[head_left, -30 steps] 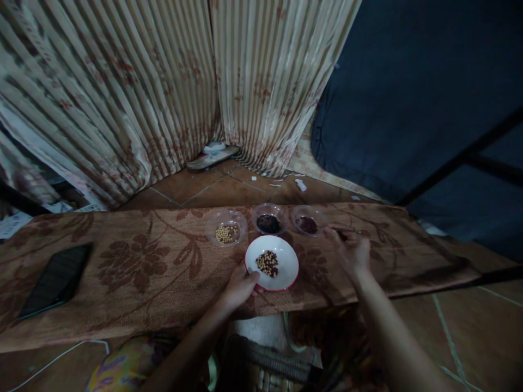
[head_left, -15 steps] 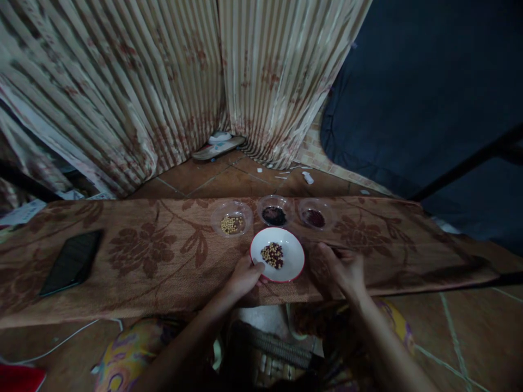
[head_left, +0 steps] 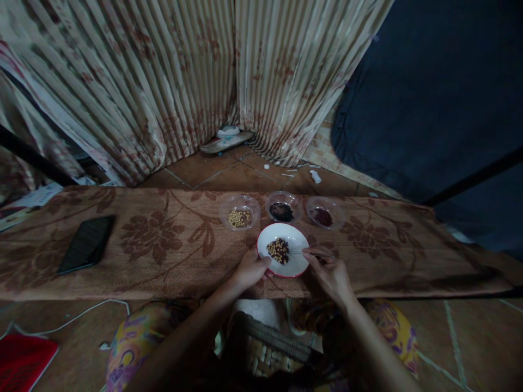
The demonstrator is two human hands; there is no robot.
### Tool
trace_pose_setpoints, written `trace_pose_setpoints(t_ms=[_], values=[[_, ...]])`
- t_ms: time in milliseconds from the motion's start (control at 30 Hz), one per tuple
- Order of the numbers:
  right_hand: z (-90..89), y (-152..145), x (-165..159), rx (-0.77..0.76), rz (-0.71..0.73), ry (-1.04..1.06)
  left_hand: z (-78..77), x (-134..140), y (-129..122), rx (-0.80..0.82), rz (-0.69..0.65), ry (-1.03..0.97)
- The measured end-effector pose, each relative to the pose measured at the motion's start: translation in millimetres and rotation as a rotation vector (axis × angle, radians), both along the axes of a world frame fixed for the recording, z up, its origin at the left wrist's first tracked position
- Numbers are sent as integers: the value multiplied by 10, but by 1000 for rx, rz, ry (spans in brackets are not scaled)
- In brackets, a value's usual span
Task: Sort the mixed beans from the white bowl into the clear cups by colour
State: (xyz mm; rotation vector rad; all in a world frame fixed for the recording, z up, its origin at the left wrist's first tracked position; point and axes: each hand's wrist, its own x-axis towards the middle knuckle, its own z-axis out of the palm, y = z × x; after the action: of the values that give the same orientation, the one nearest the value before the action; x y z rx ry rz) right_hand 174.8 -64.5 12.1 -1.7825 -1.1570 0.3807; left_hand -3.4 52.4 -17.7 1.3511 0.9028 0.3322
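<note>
Behind the table, the far wall was covered by a striped floral curtain (head_left: 163, 81), and a dark blue sheet (head_left: 441, 81) was hung to its right. The long table was draped with a brown floral cloth (head_left: 155, 245), on whose left part a black phone (head_left: 86, 251) was laid flat. A white red-rimmed plate (head_left: 296, 260) of mixed beans (head_left: 278, 250) was set near the cloth's front edge, and its left rim was gripped by the left hand (head_left: 250, 270), thumb on top. Thin tweezers (head_left: 304, 252) were pinched in the closed right hand (head_left: 330, 272), their tips reaching the bean pile. Just beyond the plate, three clear bowls were lined up: one of yellow beans (head_left: 239, 218), one of black beans (head_left: 281, 211) and one of red beans (head_left: 322, 216).
</note>
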Motion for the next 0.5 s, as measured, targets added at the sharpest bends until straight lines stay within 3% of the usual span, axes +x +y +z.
trace_pose_setpoints(t_ms=[500], values=[[27,16,-2,-18,42,-32,-24,-2,3,-5,-11,2]])
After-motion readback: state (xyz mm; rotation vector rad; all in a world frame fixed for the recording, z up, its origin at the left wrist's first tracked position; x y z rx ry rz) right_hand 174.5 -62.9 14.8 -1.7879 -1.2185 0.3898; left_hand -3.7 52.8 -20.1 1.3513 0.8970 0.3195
